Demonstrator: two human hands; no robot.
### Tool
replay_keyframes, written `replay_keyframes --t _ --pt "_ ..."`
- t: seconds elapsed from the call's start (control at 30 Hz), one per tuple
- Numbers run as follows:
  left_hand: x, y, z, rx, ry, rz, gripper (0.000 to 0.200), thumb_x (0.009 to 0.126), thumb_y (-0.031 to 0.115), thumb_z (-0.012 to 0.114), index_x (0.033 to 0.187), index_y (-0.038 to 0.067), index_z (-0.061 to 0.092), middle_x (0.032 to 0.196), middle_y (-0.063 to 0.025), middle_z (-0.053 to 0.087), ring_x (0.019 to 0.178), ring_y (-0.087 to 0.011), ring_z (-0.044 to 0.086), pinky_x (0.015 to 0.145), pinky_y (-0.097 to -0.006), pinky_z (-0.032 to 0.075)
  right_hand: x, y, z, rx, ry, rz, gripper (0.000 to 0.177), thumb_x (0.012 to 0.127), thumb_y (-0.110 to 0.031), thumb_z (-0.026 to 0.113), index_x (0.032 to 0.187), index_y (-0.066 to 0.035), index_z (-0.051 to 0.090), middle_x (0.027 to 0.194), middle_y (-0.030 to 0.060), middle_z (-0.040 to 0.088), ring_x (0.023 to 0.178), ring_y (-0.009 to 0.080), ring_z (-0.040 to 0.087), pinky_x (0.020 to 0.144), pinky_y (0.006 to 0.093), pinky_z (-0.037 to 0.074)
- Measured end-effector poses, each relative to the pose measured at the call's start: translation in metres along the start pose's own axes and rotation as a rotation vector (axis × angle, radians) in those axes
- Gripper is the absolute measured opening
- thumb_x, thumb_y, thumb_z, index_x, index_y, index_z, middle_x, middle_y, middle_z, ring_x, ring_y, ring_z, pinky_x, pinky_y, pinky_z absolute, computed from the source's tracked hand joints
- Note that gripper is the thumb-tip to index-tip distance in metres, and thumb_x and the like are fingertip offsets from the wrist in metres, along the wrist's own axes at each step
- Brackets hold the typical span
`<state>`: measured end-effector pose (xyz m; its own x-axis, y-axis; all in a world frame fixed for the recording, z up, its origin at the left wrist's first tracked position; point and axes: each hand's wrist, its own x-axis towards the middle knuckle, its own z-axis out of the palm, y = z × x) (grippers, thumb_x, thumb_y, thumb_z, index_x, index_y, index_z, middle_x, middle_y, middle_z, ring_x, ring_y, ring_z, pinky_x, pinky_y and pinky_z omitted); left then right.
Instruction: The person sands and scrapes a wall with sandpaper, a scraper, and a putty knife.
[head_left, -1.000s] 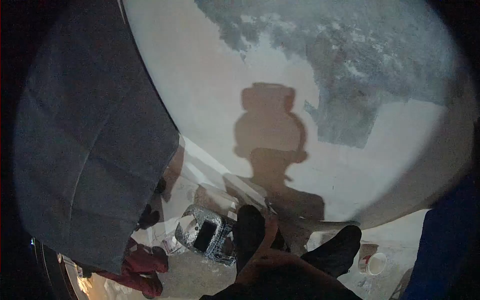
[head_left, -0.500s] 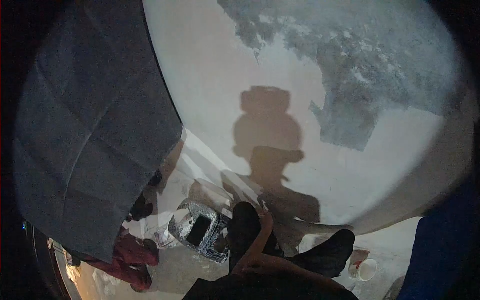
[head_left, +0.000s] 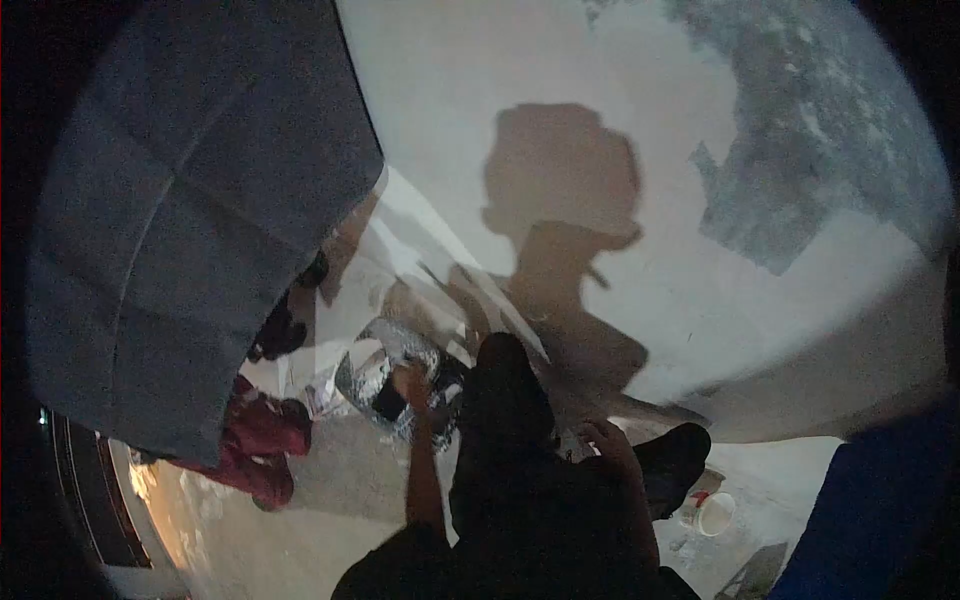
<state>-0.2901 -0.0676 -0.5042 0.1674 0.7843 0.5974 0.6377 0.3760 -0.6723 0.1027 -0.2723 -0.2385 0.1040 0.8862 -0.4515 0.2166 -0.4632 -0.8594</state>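
Note:
My left hand (head_left: pixel 409 383) is stretched out over a silvery, splattered container (head_left: pixel 366 366) with a dark rectangular patch, on the floor to the left. Its fingers are smeared and dim, so their grip does not show. Beside my right knee, my right hand (head_left: pixel 607 440) has its fingers bent over a small greyish thing (head_left: pixel 573 443), too dark to name. Between the hands are my dark-trousered legs (head_left: pixel 508 400), with the knees raised.
A partly grey, partly whitish wall (head_left: pixel 440 90) rises in front and carries my shadow. A large dark panel (head_left: pixel 200 230) hangs at left, with maroon cloth (head_left: pixel 262 430) below it. A white bucket (head_left: pixel 715 514) stands at right, near a blue surface (head_left: pixel 870 510).
My left hand has reached out over the silvery container. My right hand now rests beside the right knee; before, a hand held a small pale thing between the knees. The view has shifted.

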Motion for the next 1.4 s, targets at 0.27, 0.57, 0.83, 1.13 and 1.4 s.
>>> replay_keyframes --t 0.27,0.57,0.83,1.13,1.4 --pt "0.037 -0.1 0.128 -0.862 -0.511 -0.637 0.066 0.075 0.043 0.064 0.119 -0.003 0.047 0.113 -0.0209 0.053 0.102 -0.0325 0.052 0.083 -0.0435 0.044 0.021 0.121 -0.016 0.067 0.072 0.142 0.043 0.084 -0.034 0.055 0.111 -0.001 0.054 0.1 0.0122 0.061 0.087 0.0245 0.059 0.079 0.0344 0.046" --pt "0.041 -0.108 0.145 -1.095 -0.769 -0.629 0.062 0.074 0.053 0.061 0.113 0.005 0.055 0.087 -0.011 0.063 0.075 -0.0255 0.058 0.066 -0.0407 0.047 0.004 0.153 -0.012 0.08 0.099 0.331 0.042 0.084 -0.034 0.055 0.111 -0.002 0.054 0.101 0.013 0.061 0.09 0.0267 0.059 0.08 0.0358 0.045" --pt "0.046 -0.105 0.144 -1.191 0.04 -0.17 0.024 0.074 0.015 0.063 0.098 0.013 0.064 0.075 -0.0134 0.064 0.063 -0.0277 0.063 0.052 -0.0361 0.049 0.018 0.152 -0.004 -0.224 0.076 0.188 0.041 0.085 -0.034 0.053 0.111 -0.003 0.054 0.102 0.0149 0.061 0.095 0.0282 0.058 0.082 0.0376 0.045" --pt "0.083 -0.077 -0.028 -0.853 -0.274 -0.063 0.028 0.078 0.032 0.061 0.085 0.004 0.06 0.081 -0.0162 0.059 0.074 -0.0338 0.056 0.061 -0.0438 0.045 0.054 0.002 0.021 -0.513 0.12 -0.306 0.05 0.08 -0.033 0.06 0.12 -0.005 0.048 0.125 0.0206 0.044 0.116 0.0369 0.041 0.097 0.0444 0.033" --pt "0.085 -0.056 -0.257 -1.766 -0.279 0.276 0.035 0.075 0.032 0.066 0.091 0.002 0.057 0.082 -0.0132 0.054 0.071 -0.0284 0.052 0.061 -0.0385 0.044 0.045 -0.064 0.044 -1.113 0.152 -0.794 0.071 0.074 -0.03 0.064 0.135 -0.011 0.031 0.142 0.0139 0.022 0.13 0.0396 0.017 0.103 0.0563 0.014"
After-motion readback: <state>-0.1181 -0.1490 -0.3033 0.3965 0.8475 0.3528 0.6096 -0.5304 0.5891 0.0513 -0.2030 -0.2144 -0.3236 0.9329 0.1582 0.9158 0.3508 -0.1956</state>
